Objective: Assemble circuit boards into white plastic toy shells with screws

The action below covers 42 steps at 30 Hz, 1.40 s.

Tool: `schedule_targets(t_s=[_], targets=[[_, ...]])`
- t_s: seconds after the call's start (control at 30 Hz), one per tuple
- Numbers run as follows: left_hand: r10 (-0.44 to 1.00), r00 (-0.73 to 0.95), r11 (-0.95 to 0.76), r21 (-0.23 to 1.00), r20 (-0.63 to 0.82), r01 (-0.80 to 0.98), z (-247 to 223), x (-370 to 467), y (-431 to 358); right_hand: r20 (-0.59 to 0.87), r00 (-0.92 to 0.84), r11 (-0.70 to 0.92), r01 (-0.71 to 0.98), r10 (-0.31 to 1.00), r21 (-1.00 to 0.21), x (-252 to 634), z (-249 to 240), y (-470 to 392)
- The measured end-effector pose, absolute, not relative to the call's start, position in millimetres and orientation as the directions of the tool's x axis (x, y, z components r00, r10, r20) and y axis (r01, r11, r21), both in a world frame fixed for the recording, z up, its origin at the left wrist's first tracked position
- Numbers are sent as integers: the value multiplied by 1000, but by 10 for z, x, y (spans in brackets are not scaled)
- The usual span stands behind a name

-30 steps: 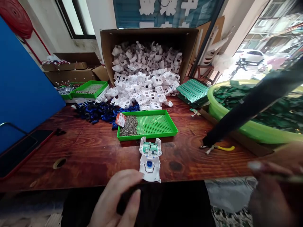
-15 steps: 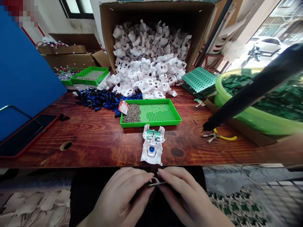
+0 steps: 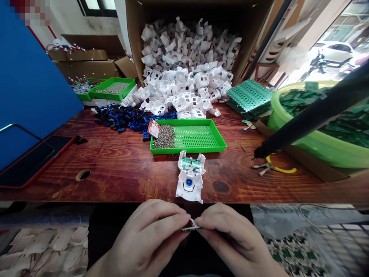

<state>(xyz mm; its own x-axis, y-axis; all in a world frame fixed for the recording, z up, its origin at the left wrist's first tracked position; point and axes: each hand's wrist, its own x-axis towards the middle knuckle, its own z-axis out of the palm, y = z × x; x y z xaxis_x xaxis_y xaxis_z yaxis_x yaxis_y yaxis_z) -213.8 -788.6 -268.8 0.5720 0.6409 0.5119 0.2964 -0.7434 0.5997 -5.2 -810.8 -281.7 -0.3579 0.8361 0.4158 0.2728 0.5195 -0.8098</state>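
Note:
Below the table's front edge, my left hand (image 3: 152, 234) and my right hand (image 3: 233, 234) pinch a small circuit board (image 3: 190, 228) between them, one at each end. Thin white and red wires (image 3: 192, 222) rise from the board between my fingertips. Just beyond, at the table edge, lies a white plastic shell (image 3: 189, 187) with a round blue part and a dark curved line inside. Touching its far side is a second white shell piece (image 3: 203, 163) holding a green circuit board (image 3: 190, 164).
A green tray (image 3: 198, 150) holds small metal screws and a card. Behind it are blue-black parts (image 3: 123, 118) and a heap of white shells (image 3: 184, 84). At right are a dark screwdriver (image 3: 305, 115), yellow-handled pliers (image 3: 284, 170) and a green tub (image 3: 314, 134). A phone (image 3: 31, 161) lies left.
The view has shifted slightly, so the table items appear farther right. Both hands still hold the small board, and their fingertips have shifted a little around the wires.

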Motion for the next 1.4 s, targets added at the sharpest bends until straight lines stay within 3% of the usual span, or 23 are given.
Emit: schedule_targets(t_s=[0.07,0.23,0.53,0.87,1.17,1.4], targets=[[664,534,-727,621,524,294,-2695,-2141,-7887,407,-265,470,247,874,-848,-80,-2854,-8122],[667,516,-729,616,537,300,-2713,-2135,-7901,221,-102,233,128,970,-964,-135,-2909,-8150],[651,530,-740,609,543,285,-2634,-2116,-7878,439,-200,477,224,876,-850,-106,-2845,-8126],[827,368,-551,742,425,382,-2728,-2033,-7915,187,-94,198,120,978,-973,-80,-2937,-8124],[760,367,-649,600,536,468,-2681,-1972,-7921,-14,-111,-19,-41,994,-999,-103,-2973,-8142],[734,431,-680,559,525,475,-2681,-1960,-7910,-12,-110,-23,-98,994,-995,-101,-2987,-8154]])
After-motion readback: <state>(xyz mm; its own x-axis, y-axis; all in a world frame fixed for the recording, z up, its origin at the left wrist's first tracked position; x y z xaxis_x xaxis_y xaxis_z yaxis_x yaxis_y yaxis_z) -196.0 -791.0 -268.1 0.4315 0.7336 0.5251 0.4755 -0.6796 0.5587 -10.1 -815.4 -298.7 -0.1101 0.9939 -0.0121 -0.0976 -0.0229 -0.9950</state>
